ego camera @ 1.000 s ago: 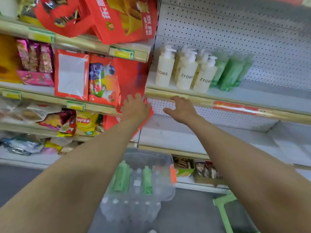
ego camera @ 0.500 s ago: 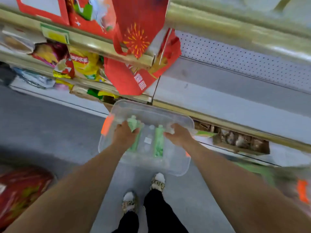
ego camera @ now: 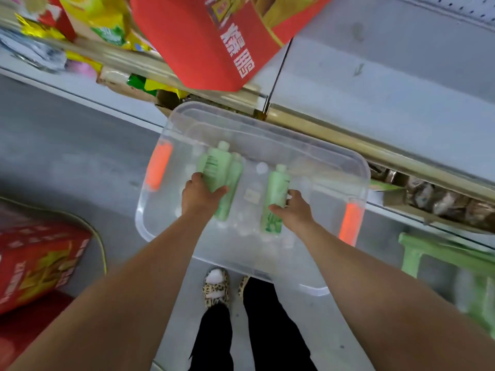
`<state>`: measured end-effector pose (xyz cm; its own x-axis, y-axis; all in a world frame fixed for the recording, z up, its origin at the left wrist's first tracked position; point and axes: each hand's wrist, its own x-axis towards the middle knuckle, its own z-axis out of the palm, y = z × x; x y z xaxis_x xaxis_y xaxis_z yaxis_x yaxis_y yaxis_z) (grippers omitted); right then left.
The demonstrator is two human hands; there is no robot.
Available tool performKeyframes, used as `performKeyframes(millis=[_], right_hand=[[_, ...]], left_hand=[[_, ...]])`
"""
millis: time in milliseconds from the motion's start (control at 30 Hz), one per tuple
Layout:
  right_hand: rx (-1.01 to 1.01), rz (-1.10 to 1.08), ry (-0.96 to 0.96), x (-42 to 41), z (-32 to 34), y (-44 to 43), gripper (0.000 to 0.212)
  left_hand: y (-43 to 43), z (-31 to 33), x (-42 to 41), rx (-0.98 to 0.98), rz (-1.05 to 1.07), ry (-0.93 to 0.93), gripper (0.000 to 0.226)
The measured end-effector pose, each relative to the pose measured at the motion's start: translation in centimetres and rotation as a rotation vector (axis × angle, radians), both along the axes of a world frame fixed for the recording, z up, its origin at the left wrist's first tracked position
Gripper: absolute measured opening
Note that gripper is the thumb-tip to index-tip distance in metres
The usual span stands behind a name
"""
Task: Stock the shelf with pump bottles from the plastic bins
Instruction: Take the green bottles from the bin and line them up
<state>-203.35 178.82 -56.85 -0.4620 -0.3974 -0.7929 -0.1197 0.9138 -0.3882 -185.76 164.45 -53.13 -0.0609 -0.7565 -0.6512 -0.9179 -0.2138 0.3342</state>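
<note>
lower left of the frame: a red carton (ego camera: 34, 266) with yellow print stands on the grey floor (ego camera: 80, 162). upper left: snack packets (ego camera: 107, 25) crowd a shelf edge, blurred. upper centre: a red gift bag (ego camera: 203, 41) with white characters hangs over the shelf rail.

centre: a clear plastic bin (ego camera: 316, 162) sits on the floor against the lowest shelf, with an orange latch (ego camera: 158, 167) at its left end and a second orange latch (ego camera: 349, 223) at its right end. inside lie green bottles among pale, blurred bottles whose number cannot be told.

centre left: the left hand (ego camera: 201, 196) reaches into the bin and its fingers wrap the lower part of a green bottle (ego camera: 215, 167); another green bottle (ego camera: 230, 194) lies just beside it, touching.

centre right: the right hand (ego camera: 293, 210) closes around the middle of a single green bottle (ego camera: 276, 194), thumb on the near side, fingers behind. this bottle lies in the bin, cap pointing toward the shelf.

lower centre: black trousers and leopard-print shoes (ego camera: 215, 287) stand just in front of the bin.

right: the lowest shelf (ego camera: 401, 84) is bare grey, with a brass-coloured rail (ego camera: 375, 153) along its front. lower right: a green stool (ego camera: 428, 253), partly blurred.
</note>
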Motion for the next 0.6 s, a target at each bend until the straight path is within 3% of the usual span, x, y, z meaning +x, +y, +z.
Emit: performKeyframes(millis=[200, 267, 400, 600], right_hand=[[-0.015, -0.238, -0.096, 1.0, -2.1, -0.5, 0.072], [-0.012, -0.288, -0.17, 1.2, -1.9, -0.6, 0.057], [-0.078, -0.362, -0.373, 1.8, 1.0, 0.1, 0.038], [-0.281, -0.324, -0.346, 2.7, 9.6, 1.9, 0.035]], left_hand=[[-0.4, -1.2, -0.1, 0.039, -0.048, -0.052, 0.069], [-0.5, -1.0, 0.1, 0.107, -0.031, -0.03, 0.066], [0.4, 1.0, 0.9, 0.215, 0.145, 0.135, 0.049], [2.6, 9.6, 1.7, 0.364, 0.279, 0.396, 0.04]])
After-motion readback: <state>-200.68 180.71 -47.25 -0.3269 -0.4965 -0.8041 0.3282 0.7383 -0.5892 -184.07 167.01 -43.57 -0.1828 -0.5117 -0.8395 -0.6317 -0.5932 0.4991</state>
